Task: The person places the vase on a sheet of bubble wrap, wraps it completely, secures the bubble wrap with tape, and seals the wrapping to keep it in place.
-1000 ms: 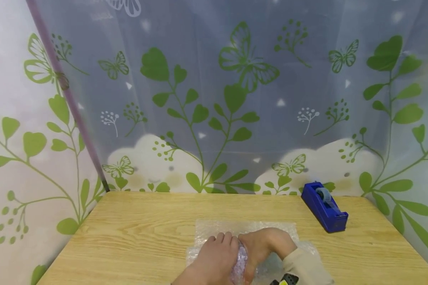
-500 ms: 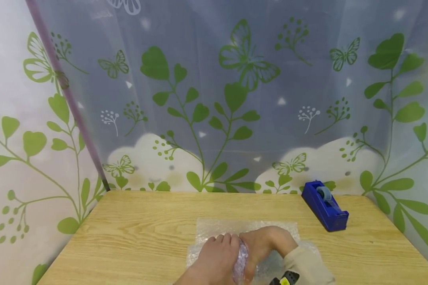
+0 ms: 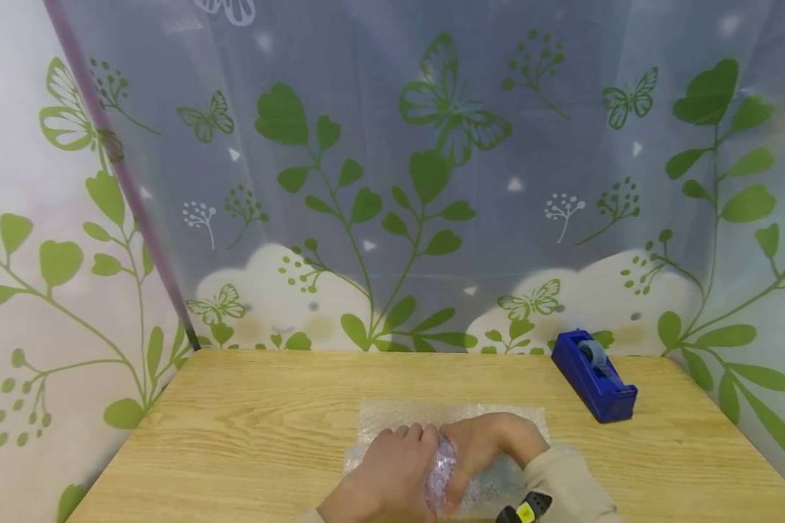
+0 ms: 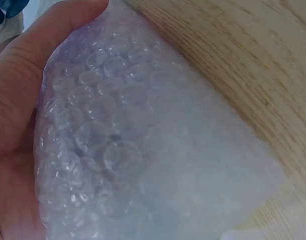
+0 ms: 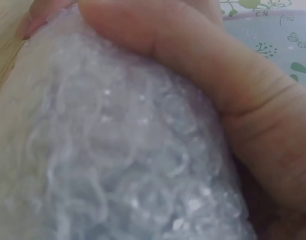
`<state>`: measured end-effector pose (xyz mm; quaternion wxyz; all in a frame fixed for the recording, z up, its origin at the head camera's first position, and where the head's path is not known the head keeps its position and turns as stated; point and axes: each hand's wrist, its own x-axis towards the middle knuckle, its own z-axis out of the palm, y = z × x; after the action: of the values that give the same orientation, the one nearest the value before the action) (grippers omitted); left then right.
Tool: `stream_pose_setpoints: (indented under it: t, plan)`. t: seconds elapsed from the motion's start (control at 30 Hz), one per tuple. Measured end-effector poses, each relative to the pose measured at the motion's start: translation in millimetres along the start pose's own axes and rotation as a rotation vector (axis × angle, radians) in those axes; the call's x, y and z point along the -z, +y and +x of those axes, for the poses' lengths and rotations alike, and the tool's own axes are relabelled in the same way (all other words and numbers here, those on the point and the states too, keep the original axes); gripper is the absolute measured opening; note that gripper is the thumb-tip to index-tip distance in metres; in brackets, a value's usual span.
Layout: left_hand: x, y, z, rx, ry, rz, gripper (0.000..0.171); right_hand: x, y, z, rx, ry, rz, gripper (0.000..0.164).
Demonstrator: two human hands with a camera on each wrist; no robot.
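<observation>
A bundle in clear bubble wrap [image 3: 441, 473] with a purple tint stands between the two hands near the table's front edge; what is inside cannot be made out. My left hand [image 3: 395, 468] grips it from the left, fingers over its far side. From the right, my right hand [image 3: 487, 449] holds it with bent fingers. In the left wrist view the thumb lies along the bubble wrap [image 4: 108, 120], whose loose flap spreads toward the table. The right wrist view has the thumb pressed over the top of the bubble wrap [image 5: 123, 145].
Flat bubble wrap [image 3: 425, 414] lies on the wooden table [image 3: 255, 428] under and behind the bundle. A blue tape dispenser [image 3: 595, 378] with a roll of clear tape stands at the back right. A patterned curtain [image 3: 366, 145] hangs behind the table.
Both hands keep their grip on the bundle. The right hand has shifted very slightly, and a little more of the purple-tinted wrap shows between the hands.
</observation>
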<state>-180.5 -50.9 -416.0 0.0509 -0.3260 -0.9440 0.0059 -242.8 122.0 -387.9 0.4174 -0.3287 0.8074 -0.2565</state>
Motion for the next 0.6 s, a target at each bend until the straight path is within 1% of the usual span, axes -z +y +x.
stream_pose_setpoints:
  t: [0.07,0.17,0.23,0.37,0.43,0.5,0.6]
  plan:
    - [0.3,-0.7,1.3,-0.002,-0.002,-0.006,0.079,0.5,1.4,0.1,0.019,-0.015,0.038,0.055]
    - [0.7,-1.3,2.5,-0.007,-0.007,-0.010,0.079,-0.6,2.8,-0.6,0.027,0.000,0.055,0.056]
    - [0.9,-1.9,3.3,-0.010,-0.013,-0.007,0.081,-2.3,2.4,-2.2,-0.011,0.046,0.027,0.062]
    - [1.2,-3.8,5.3,-0.014,-0.033,-0.013,0.086,-5.8,1.0,-5.6,-0.118,0.153,-0.041,0.074]
    - [2.0,-4.5,5.8,-0.015,-0.048,-0.023,0.087,-6.8,0.8,-7.1,-0.159,0.179,-0.072,0.080]
    - [2.8,-4.8,6.6,-0.013,-0.058,-0.041,0.086,-7.3,1.3,-8.6,-0.172,0.183,-0.081,0.083]
    - [4.1,-5.2,7.2,-0.009,-0.070,-0.061,0.084,-8.1,2.9,-11.0,-0.153,0.190,-0.070,0.085]
